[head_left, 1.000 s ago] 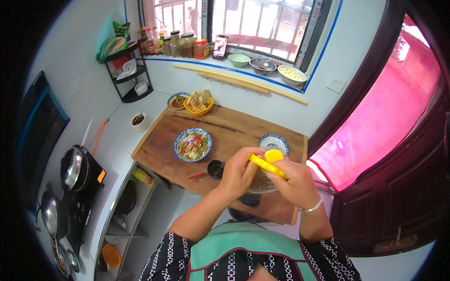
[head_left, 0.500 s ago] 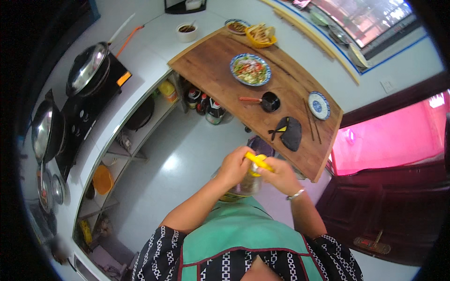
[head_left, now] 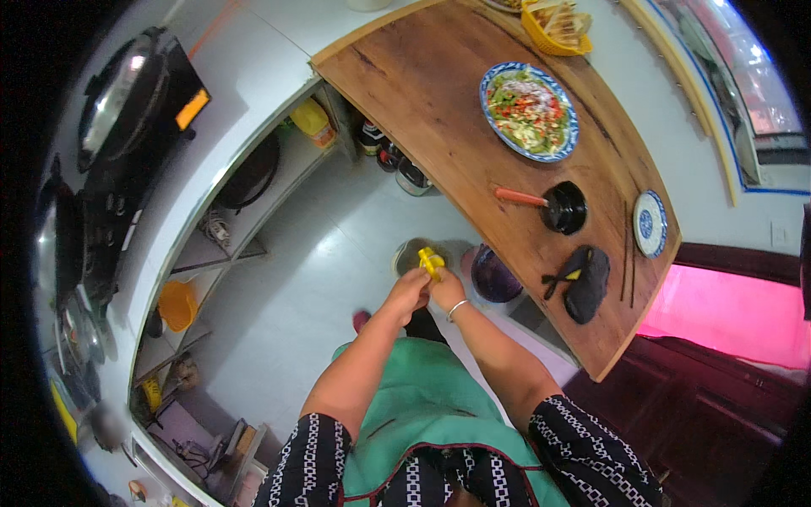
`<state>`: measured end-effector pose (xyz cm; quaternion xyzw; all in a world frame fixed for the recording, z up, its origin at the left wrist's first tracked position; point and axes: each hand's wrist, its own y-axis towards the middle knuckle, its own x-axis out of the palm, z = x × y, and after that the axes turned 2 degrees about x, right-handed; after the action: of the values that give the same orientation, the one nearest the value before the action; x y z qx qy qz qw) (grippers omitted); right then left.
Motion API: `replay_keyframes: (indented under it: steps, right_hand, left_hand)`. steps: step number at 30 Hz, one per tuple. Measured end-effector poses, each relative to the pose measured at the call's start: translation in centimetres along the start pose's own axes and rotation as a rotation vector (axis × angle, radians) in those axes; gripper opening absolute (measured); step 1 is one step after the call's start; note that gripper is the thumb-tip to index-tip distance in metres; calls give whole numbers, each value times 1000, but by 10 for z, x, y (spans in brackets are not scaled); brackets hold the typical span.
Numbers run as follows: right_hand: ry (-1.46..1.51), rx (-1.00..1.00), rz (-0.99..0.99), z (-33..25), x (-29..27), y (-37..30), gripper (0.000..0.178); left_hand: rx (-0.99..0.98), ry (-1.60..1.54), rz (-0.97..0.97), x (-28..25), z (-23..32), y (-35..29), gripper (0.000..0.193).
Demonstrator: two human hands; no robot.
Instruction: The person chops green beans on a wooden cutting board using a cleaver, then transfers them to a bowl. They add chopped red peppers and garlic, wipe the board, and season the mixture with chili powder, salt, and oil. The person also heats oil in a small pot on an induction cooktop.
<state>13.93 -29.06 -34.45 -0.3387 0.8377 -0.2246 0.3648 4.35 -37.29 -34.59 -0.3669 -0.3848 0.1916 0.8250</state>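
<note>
My left hand (head_left: 410, 293) and my right hand (head_left: 446, 290) are close together in front of me, both arms stretched forward. Fingers of both are closed around a small bright yellow object (head_left: 431, 260), whose kind I cannot make out. It shows above a round pale container (head_left: 407, 256) standing low near the floor. To the right of my hands is a dark purple bucket (head_left: 496, 277), partly under the table edge.
A wooden table (head_left: 422, 84) at the right holds a plate of shredded salad (head_left: 529, 111), a small black pan (head_left: 564, 208), a dark mitt (head_left: 587, 287), chopsticks (head_left: 627, 253) and a blue-white plate (head_left: 650, 223). A counter with a stove (head_left: 160, 152) curves along the left, above open shelves.
The hands have reached farther forward and come closer together, with the yellow object still between them. The view has shifted, and the round container now shows farther from my apron.
</note>
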Motion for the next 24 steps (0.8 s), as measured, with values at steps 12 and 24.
replay_keyframes:
  steps: [12, 24]
  right_hand:
    - [330, -47, 204, 88, 19, 257, 16]
    - [259, 13, 76, 128, 49, 139, 26]
  left_hand:
    - [33, 160, -179, -21, 13, 265, 60]
    - [-68, 200, -101, -16, -2, 143, 51]
